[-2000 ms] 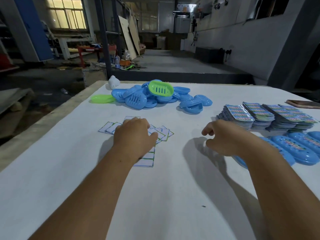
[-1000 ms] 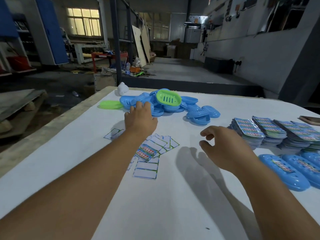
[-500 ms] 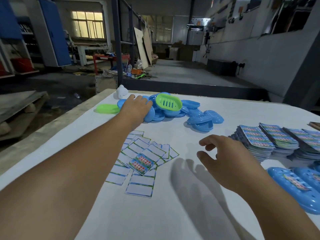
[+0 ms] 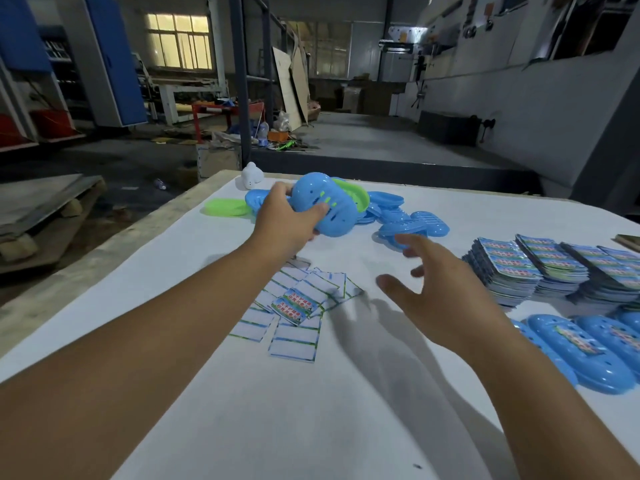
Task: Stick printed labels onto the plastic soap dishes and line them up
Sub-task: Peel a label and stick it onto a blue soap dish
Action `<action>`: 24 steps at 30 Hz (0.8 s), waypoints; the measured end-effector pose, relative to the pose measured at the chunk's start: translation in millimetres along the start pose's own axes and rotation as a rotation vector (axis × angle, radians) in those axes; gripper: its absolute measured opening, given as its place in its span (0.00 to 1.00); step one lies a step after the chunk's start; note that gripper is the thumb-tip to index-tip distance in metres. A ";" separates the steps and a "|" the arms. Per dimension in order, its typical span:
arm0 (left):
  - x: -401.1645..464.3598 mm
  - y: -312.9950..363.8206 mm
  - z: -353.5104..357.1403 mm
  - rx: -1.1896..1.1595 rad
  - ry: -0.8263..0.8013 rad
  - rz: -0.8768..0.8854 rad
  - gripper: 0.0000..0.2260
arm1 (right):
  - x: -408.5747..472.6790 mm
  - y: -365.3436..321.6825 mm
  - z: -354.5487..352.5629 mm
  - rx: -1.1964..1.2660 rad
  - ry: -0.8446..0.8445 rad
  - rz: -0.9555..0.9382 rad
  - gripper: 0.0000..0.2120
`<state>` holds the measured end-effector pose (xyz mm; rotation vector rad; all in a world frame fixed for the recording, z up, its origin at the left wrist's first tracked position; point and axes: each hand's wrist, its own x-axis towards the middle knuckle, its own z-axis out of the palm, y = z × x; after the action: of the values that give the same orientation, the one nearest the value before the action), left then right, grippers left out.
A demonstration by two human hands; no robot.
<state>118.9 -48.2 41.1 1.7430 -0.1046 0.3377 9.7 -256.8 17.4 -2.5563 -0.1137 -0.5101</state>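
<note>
1. Your left hand (image 4: 284,220) makes the grip: thumb on the near face, fingers curled over the far edge of a blue dish (image 4: 322,206), which it holds just above the pile (image 4: 391,216) at the far side of the surface (image 4: 242,410).
2. The dish is tipped up, its slotted underside facing you. Its long axis runs from upper left down to lower right, the lower end nearest your right hand (image 4: 440,289).
3. Your right hand grips nothing; its fingers are spread and it hovers above the surface, between the loose labels (image 4: 298,306) and the label stacks (image 4: 512,268).
4. The step in hand looks like fetching a fresh dish. Next, bring it to the middle, turn it so the face to be labelled is up, and pick up a label.
5. Labelled dishes (image 4: 585,348) lie in a row at the right edge; the new one likely joins them, parallel.
</note>
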 end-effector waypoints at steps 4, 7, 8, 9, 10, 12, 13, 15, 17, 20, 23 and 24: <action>-55.6 14.2 19.9 -0.381 -0.176 -0.302 0.16 | -1.5 -3.4 4.1 0.089 -0.004 -0.126 0.41; -80.8 12.6 25.1 -0.411 -0.211 -0.344 0.14 | 0.0 -2.5 1.3 0.142 0.041 -0.160 0.33; -85.4 11.4 25.3 -0.425 -0.218 -0.362 0.13 | 0.2 -1.6 -0.6 0.145 0.048 -0.152 0.30; -88.6 10.2 24.6 -0.430 -0.229 -0.375 0.12 | 0.6 -0.4 -1.9 0.132 0.044 -0.141 0.28; -90.2 8.7 23.3 -0.409 -0.239 -0.377 0.13 | 0.8 1.5 -3.1 0.107 0.029 -0.128 0.27; -88.9 3.9 18.1 -0.293 -0.223 -0.330 0.16 | 1.9 6.3 -5.2 0.048 -0.029 -0.088 0.27; -86.8 0.4 13.6 -0.178 -0.186 -0.269 0.18 | 2.8 9.0 -6.5 0.029 -0.075 -0.053 0.27; -81.5 -9.5 1.1 0.235 -0.060 -0.064 0.18 | 4.2 14.8 -10.5 -0.017 -0.175 0.019 0.29; -79.9 -19.2 -10.5 0.755 0.024 0.129 0.14 | 4.6 20.0 -15.0 -0.082 -0.268 0.082 0.28; -81.7 -26.8 -18.0 1.012 -0.093 0.085 0.18 | 1.7 21.0 -17.5 -0.140 -0.394 0.142 0.26; -79.7 -30.0 -19.1 0.864 -0.145 -0.019 0.23 | 0.2 17.4 -15.3 -0.180 -0.434 0.146 0.26; -78.1 -31.9 -19.5 0.789 -0.137 -0.048 0.23 | 0.4 15.6 -14.6 -0.192 -0.432 0.146 0.26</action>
<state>49.4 -32.0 -7.9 2.5457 -0.0260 0.2345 8.0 -277.6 21.7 -2.7985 -0.0311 0.0976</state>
